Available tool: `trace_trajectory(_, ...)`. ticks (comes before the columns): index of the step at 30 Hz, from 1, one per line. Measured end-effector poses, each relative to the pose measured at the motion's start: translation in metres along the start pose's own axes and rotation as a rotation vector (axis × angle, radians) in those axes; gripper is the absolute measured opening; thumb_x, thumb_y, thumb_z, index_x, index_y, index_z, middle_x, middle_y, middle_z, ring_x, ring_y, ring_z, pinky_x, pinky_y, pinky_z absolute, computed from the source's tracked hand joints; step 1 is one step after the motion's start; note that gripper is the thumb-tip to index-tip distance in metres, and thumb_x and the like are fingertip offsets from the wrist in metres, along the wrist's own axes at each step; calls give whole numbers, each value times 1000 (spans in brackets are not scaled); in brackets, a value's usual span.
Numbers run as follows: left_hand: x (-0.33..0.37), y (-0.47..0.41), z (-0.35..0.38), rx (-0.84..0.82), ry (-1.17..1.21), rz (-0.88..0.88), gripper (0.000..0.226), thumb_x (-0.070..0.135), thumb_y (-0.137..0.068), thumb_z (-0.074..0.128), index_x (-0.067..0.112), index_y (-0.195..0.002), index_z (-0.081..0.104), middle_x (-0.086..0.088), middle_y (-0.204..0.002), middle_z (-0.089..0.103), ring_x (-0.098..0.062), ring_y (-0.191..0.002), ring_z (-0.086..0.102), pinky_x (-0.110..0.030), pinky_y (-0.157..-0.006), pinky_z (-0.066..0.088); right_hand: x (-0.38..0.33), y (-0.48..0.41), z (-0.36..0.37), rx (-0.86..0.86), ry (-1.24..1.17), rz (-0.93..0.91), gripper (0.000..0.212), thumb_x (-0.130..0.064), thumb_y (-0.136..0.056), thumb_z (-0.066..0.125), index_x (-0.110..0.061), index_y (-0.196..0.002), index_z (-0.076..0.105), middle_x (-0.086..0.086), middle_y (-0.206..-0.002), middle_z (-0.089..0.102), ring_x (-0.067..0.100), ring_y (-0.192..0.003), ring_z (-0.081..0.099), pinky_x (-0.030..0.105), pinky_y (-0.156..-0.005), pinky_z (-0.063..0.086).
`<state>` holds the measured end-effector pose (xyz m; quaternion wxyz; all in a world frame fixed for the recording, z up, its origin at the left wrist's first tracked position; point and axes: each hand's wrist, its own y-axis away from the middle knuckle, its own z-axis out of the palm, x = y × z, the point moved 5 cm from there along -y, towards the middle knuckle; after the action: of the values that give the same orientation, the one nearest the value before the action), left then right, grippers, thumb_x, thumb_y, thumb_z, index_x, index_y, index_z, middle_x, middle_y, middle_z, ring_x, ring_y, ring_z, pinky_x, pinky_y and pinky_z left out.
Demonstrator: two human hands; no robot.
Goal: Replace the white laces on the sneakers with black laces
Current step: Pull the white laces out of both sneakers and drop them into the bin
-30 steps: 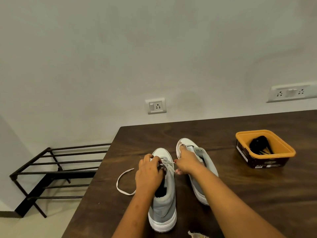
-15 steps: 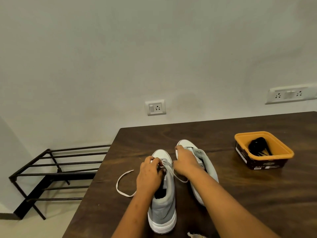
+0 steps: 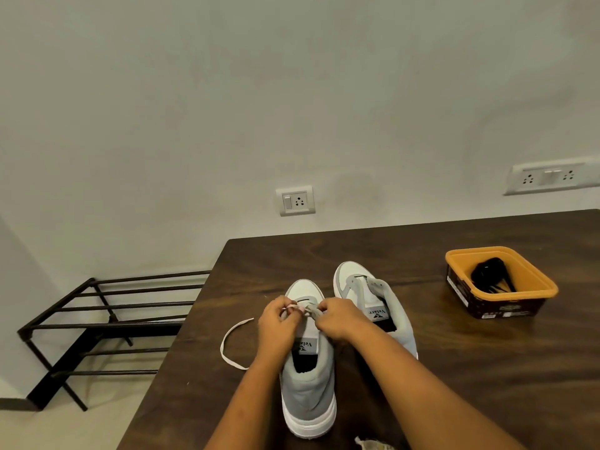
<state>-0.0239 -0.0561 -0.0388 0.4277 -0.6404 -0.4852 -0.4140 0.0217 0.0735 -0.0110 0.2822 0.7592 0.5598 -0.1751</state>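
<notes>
Dark desk (image 3: 422, 368): both my hands, left hand (image 3: 278, 323), right hand (image 3: 337, 318), pinch the white lace (image 3: 232, 339), half-pulled from the near sneaker (image 3: 308, 378); black laces (image 3: 490, 274) wait untouched.

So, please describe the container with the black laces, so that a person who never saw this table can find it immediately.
Start at the dark wooden table against the pale wall and look to its right side, beyond the two grey sneakers. There stands the square tub, alone, with the black laces lying inside. Its orange rim and interior over dark printed sides set it apart from the pale sneakers.
</notes>
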Motion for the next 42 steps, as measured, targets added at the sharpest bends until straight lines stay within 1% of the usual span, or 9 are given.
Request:
trace_trajectory(8, -11, 6, -9, 239, 663, -489, 16, 7, -83, 46, 12, -67, 47, -8, -65, 49, -21, -62, 47, -31, -58, 38, 4, -4, 2, 13, 67, 44, 35, -31, -99, 41, -7, -117, 59, 15, -123, 60, 31, -111, 57, 31, -77, 41)
trace_trajectory(16, 33, -18, -9, -250, -555, -206, 19, 26, -83, 67, 15, -68, 68, -7, -69, 61, -20, -68, 52, -27, -62, 42, 3, -6, 3, 34, 124, 67, 34, -29, -99, 44, -8, -123, 56, 14, -126, 58, 30, -113, 58, 30, -82, 45)
trace_trajectory(19, 35, -9, -4, -220, 48, -303, 25, 4, -91, 52, 14, -75, 68, -6, -80, 68, -18, -73, 60, -20, -62, 53, 3, -3, 2, 31, 113, 74, 33, -27, -99, 43, -8, -122, 56, 14, -126, 58, 31, -112, 58, 31, -82, 45)
trace_trajectory(21, 33, -4, -13, -34, 431, -369, 24, 4, -95, 44, 14, -83, 62, -2, -80, 63, -13, -69, 54, -16, -49, 48, 3, -2, 1, 27, 107, 76, 34, -27, -99, 42, -6, -123, 55, 15, -126, 57, 31, -113, 58, 33, -85, 46)
trace_trajectory(23, 23, -3, -30, 218, 770, -393, 22, 8, -97, 42, 17, -84, 57, 2, -82, 60, -12, -76, 53, -18, -62, 46, 2, -1, 0, 22, 108, 77, 32, -23, -99, 42, -6, -122, 54, 16, -127, 57, 31, -113, 57, 33, -86, 46)
trace_trajectory(28, 11, -1, -42, 332, 1203, -476, 30, 15, -100, 37, 17, -73, 50, 0, -75, 59, -13, -70, 55, -27, -71, 43, 1, 1, 0, 18, 103, 78, 30, -21, -98, 44, -5, -122, 54, 15, -127, 57, 31, -114, 57, 32, -87, 46)
trace_trajectory(31, 12, -2, -34, 146, 706, -487, 35, 22, -96, 51, 14, -62, 44, 3, -44, 40, -12, -43, 35, -24, -47, 32, 1, 1, 0, 18, 96, 79, 30, -21, -98, 44, -7, -123, 55, 15, -128, 57, 30, -114, 57, 32, -87, 46)
trace_trajectory(36, 36, -8, -9, -162, -587, 68, 15, 26, -78, 69, 26, -79, 54, 7, -68, 55, -13, -65, 53, -24, -56, 37, -4, 2, 1, 20, 92, 54, 32, -29, -99, 47, -13, -124, 57, 12, -125, 59, 30, -114, 57, 32, -86, 45)
trace_trajectory(42, 47, -3, 0, -96, -927, 134, 18, 31, -90, 57, 17, -94, 68, -1, -108, 52, -22, -95, 57, -30, -73, 44, -5, 5, 1, 21, 84, 57, 31, -29, -99, 46, -13, -123, 57, 12, -124, 59, 31, -112, 57, 33, -85, 45)
